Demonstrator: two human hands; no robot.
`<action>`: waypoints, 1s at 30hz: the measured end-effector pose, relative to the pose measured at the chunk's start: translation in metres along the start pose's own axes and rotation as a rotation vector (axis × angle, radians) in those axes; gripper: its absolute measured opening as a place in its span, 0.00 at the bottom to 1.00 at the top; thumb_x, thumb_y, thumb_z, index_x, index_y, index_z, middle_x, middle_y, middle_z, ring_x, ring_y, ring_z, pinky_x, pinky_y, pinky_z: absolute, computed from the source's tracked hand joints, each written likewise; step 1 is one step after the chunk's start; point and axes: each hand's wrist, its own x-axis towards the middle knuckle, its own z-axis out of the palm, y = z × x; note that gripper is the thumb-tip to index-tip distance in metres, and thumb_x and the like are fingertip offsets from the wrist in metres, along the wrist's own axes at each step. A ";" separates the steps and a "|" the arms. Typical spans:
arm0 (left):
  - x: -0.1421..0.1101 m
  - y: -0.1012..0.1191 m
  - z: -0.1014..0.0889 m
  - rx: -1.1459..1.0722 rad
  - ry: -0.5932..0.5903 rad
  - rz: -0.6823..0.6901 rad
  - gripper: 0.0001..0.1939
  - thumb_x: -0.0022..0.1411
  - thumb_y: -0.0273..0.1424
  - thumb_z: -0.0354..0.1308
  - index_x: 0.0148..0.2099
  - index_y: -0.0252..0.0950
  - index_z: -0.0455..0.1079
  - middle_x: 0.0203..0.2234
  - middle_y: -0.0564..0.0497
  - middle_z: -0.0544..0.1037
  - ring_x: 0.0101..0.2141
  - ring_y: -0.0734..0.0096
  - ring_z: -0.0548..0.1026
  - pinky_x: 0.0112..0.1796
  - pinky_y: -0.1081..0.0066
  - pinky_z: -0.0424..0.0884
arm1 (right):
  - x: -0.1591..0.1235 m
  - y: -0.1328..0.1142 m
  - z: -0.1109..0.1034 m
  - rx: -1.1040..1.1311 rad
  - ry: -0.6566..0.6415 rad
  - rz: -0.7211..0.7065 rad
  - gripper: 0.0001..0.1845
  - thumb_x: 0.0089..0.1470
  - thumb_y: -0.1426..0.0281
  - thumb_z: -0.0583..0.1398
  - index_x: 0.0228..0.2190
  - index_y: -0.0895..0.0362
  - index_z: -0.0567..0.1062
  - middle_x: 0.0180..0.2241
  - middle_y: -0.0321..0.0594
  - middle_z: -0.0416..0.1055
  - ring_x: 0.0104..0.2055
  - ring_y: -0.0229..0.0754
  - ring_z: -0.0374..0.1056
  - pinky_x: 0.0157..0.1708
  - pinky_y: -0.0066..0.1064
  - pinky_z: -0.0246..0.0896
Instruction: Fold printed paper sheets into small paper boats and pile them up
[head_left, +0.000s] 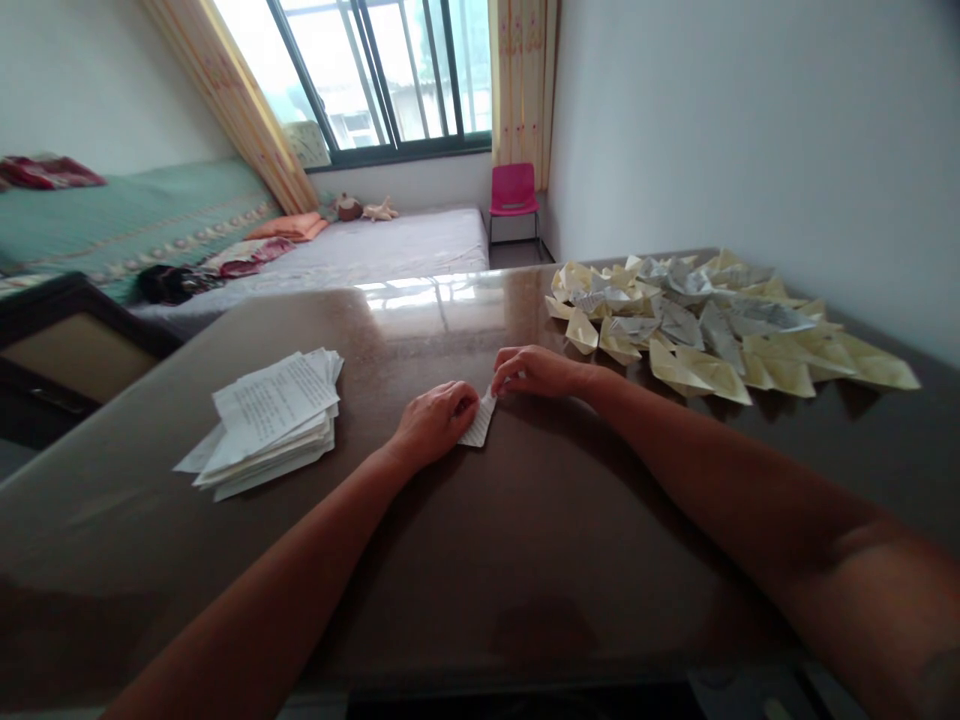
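Observation:
A small folded piece of printed paper [478, 425] lies on the brown table between my two hands. My left hand [437, 420] rests on its left side, fingers curled and pressed onto the paper. At the paper's upper right corner, my right hand [534, 372] pinches the edge between thumb and fingers. Part of the paper is hidden under the left fingers. To the left sits a stack of printed sheets [274, 410], loosely piled. Many folded paper boats [697, 370], cream and printed grey, crowd together at the right.
The glossy brown table [465, 570] spreads under both arms, with a white wall [750, 130] along its right. Beyond its far edge are a bed [420, 240], a pink chair [514, 190] and a window [390, 80]. A dark wooden chair-like piece [75, 350] stands at the left.

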 end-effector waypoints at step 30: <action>-0.011 0.034 -0.008 0.287 -0.015 -0.012 0.20 0.60 0.49 0.52 0.46 0.44 0.71 0.41 0.48 0.73 0.41 0.61 0.70 0.33 0.68 0.66 | 0.001 -0.010 0.000 -0.021 -0.049 0.034 0.14 0.49 0.79 0.57 0.33 0.56 0.80 0.36 0.38 0.73 0.33 0.36 0.67 0.36 0.26 0.58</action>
